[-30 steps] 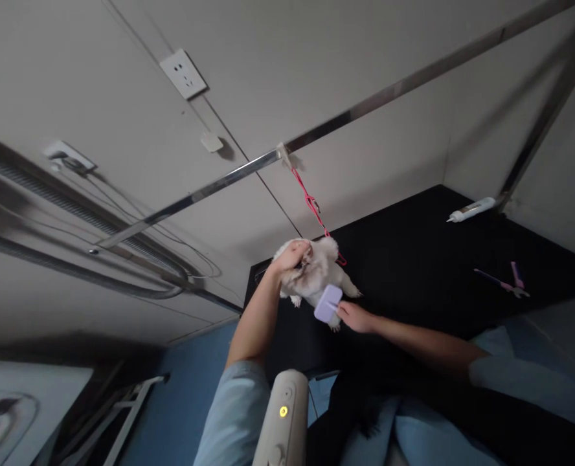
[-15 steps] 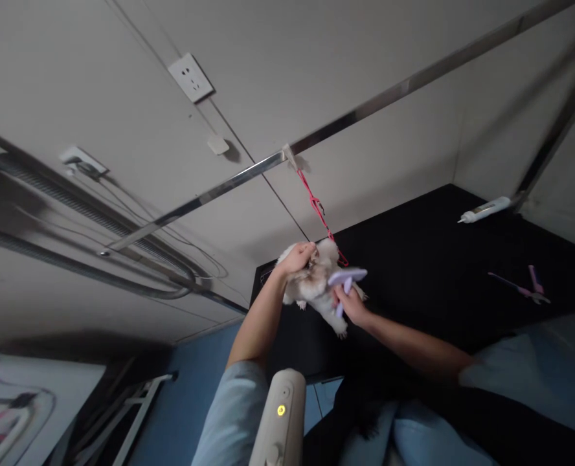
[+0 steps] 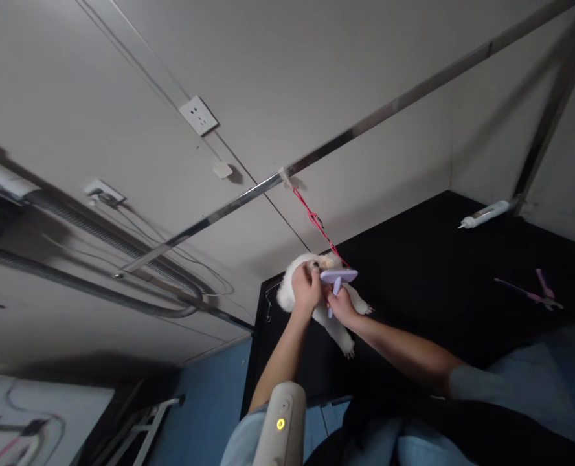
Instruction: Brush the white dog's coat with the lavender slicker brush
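A small white dog [image 3: 336,327] lies on the black table [image 3: 414,259], its front paws stretched toward me. My left hand [image 3: 305,286] is closed around the side of its muzzle, covering part of the face. In my right hand [image 3: 342,304] is the handle of a lavender slicker brush [image 3: 339,276]. The brush head is right by the dog's face, close to my left fingers; whether its pins touch the fur cannot be made out. A pink grooming leash [image 3: 311,213] runs from the overhead bar down behind the dog's head.
The metal bar [image 3: 326,144] crosses above the table. Pink-handled nail clippers [image 3: 544,299] and a white nozzle bottle [image 3: 484,214] lie to the right. A thin metal item [image 3: 268,307] lies at the table's left edge. Grey hoses [image 3: 88,285] run along the wall at left.
My left hand has shifted from the top of the dog's head down to its muzzle. The dog's face has turned up, and the brush has come closer to my left hand.
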`<move>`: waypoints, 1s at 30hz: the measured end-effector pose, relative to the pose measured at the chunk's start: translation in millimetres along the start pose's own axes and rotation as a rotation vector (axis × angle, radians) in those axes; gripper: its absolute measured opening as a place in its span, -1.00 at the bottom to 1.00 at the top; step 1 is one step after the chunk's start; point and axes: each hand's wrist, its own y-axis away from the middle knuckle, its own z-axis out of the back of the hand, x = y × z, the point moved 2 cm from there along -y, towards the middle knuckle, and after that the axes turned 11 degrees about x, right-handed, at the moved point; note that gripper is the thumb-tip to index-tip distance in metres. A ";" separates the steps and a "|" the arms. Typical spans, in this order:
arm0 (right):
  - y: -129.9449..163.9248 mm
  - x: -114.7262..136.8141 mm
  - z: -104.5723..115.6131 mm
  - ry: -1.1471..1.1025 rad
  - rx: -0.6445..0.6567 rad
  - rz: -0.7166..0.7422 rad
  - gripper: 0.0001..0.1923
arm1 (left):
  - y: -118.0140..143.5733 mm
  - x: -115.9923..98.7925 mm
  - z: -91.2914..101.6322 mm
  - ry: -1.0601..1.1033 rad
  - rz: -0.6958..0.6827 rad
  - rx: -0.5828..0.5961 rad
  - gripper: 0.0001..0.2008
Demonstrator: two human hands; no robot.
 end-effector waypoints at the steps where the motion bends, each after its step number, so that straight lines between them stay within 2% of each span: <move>1: 2.6 -0.8 -0.8 0.008 -0.017 -0.012 -0.61 | 1.9 -4.4 -2.6 -0.018 0.008 -0.003 -0.81; 4: 9.8 -0.9 -1.8 0.012 -0.052 -0.047 -0.64 | -1.0 -12.7 -5.5 -0.026 0.072 0.065 -0.83; 7: 19.3 2.1 3.7 0.081 -0.014 -0.086 -0.70 | -6.6 -12.0 -2.2 -0.036 0.123 0.196 -0.80; 9: 31.6 2.5 12.9 0.151 0.024 -0.129 -0.74 | -6.4 -8.9 3.5 -0.047 0.122 0.202 -0.78; 13: 74.0 -10.5 43.0 0.215 0.026 -0.397 -0.84 | 11.3 -3.3 20.9 0.038 0.137 0.047 -0.70; 16: 104.1 -22.0 64.3 0.157 0.015 -0.560 -0.79 | 39.4 1.5 35.4 0.117 0.176 -0.077 -0.70; 21: 117.6 -22.0 71.7 -0.134 0.255 -0.640 -0.74 | 89.1 20.4 53.0 0.277 0.362 -0.275 -0.67; 23: 114.9 -15.2 67.5 -0.031 0.269 -0.557 -0.71 | 101.7 28.0 56.7 0.374 0.437 -0.362 -0.70; 26: 107.6 4.6 50.5 0.178 0.259 -0.266 -0.75 | 112.6 35.4 60.0 0.534 0.483 -0.468 -0.74; 28: 101.1 21.4 32.0 0.170 0.264 -0.101 -0.74 | 118.6 39.1 61.9 0.632 0.490 -0.495 -0.75; 30: 92.4 35.7 11.0 0.039 0.267 -0.032 -0.71 | 127.1 43.5 64.8 0.704 0.497 -0.499 -0.73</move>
